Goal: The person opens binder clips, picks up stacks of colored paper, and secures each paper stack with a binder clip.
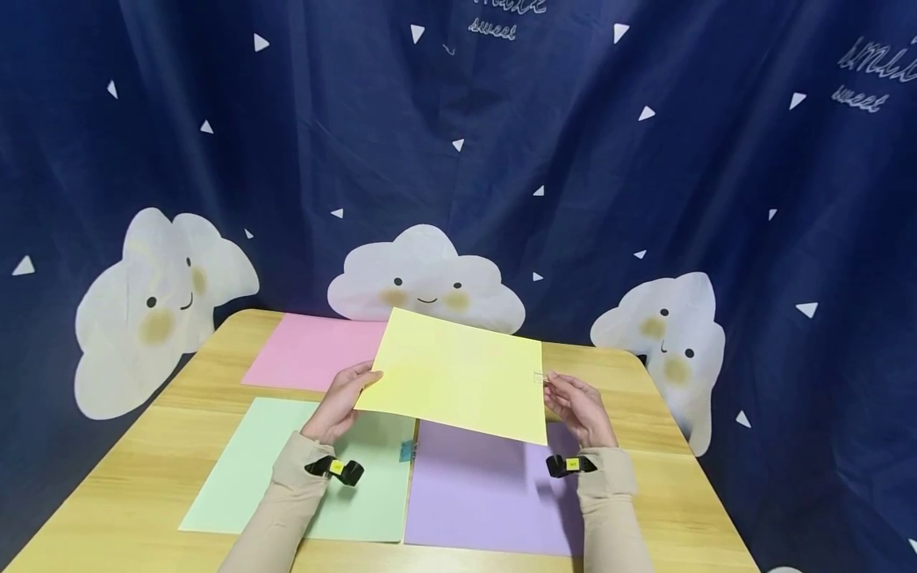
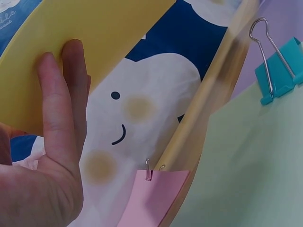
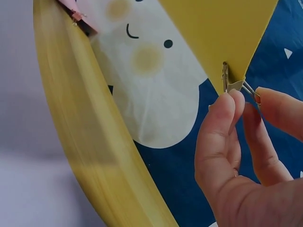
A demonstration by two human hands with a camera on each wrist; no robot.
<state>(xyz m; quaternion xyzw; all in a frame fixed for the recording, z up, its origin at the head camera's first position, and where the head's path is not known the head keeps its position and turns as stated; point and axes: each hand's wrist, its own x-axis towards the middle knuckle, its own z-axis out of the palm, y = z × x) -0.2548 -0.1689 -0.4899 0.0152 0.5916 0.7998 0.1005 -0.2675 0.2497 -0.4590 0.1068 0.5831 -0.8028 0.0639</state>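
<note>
A yellow sheet [image 1: 458, 378] is held up above the table, tilted, between both hands. My left hand [image 1: 344, 402] pinches its left edge, thumb on the near face; in the left wrist view two fingers [image 2: 59, 104] lie extended against its back. At the right edge a small binder clip [image 3: 234, 86] with silver wire handles sits on the sheet. My right hand [image 1: 582, 406] grips this clip, fingertips at its handles in the right wrist view. Below the sheet lie a green sheet [image 1: 239, 477] at left and a purple sheet [image 1: 487, 501] at right.
A teal binder clip [image 2: 281, 71] sits on the green sheet's right edge. Farther back, a pink sheet [image 1: 304, 350] lies partly behind the yellow one, with a small clip [image 3: 77, 16] on its edge. The wooden table [image 1: 122, 477] ends at a dark blue curtain [image 1: 458, 183] with clouds.
</note>
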